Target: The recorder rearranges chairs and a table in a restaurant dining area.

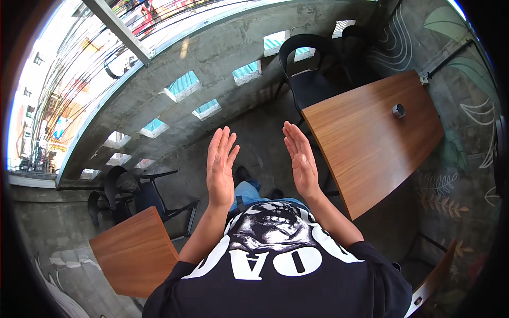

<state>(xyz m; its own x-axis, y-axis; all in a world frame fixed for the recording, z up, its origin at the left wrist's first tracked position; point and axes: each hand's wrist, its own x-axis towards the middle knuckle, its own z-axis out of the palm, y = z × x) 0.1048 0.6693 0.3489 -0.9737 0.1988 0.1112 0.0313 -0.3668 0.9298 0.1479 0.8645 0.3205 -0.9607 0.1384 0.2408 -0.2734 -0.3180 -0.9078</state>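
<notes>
My left hand (221, 168) is raised in front of me, palm turned inward, fingers stretched out and holding nothing. Facing it across a gap is my right hand (302, 161), also with straight fingers and nothing in it. Nearest to the right hand is the left edge of a brown wooden table (366, 143). On that table stands a small, dark, round container (398, 111); what is inside cannot be made out. Neither hand touches any object.
Black chairs (310, 79) stand behind the wooden table, and more black chairs (143, 196) are at the left by a second wooden table (138, 254). A concrete wall (212, 74) with square openings runs along the far side. Grey floor (254, 140) lies beyond my feet.
</notes>
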